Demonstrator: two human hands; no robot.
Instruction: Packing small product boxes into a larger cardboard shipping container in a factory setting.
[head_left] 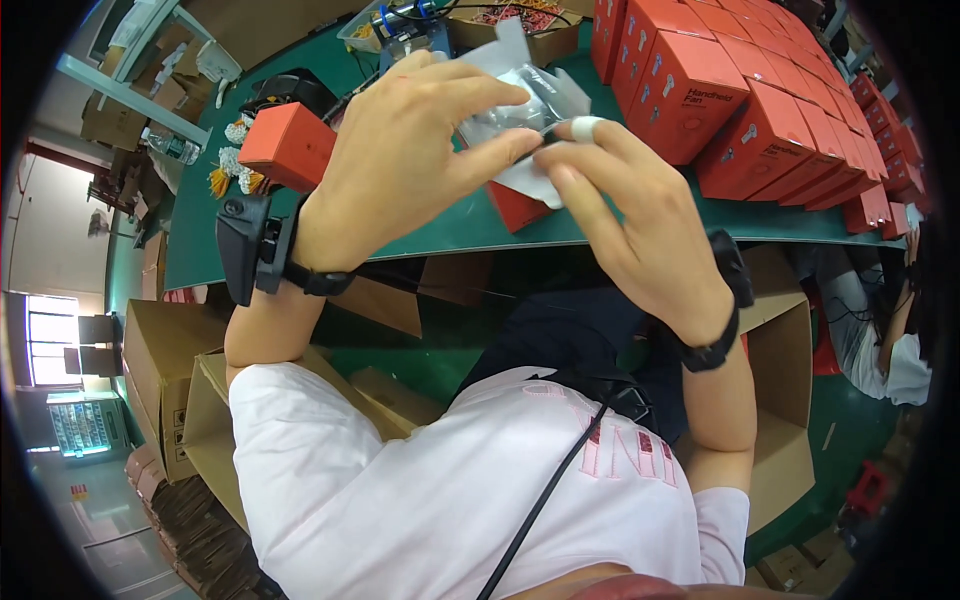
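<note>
An opened box with white flaps (513,42) and a red side (516,207) stands at the table's near edge, under my hands. A clear plastic bag (545,98), its contents hard to make out, bulges at the box's mouth. My left hand (415,150) curls over it from the left, thumb and index finger closing on the plastic. From the right, my right hand (640,220) pinches the bag's near edge, its fingertips almost meeting my left thumb. A white band wraps one right finger. Something small and dark shows between the fingertips.
Closed red boxes (690,95) stand in rows at the right. A single red box (288,148) lies left, beside bundled white cables (238,140). Farther back are a blue device (405,25) and a cardboard tray (545,40). Open cartons (215,410) flank my lap. Another person (880,320) sits far right.
</note>
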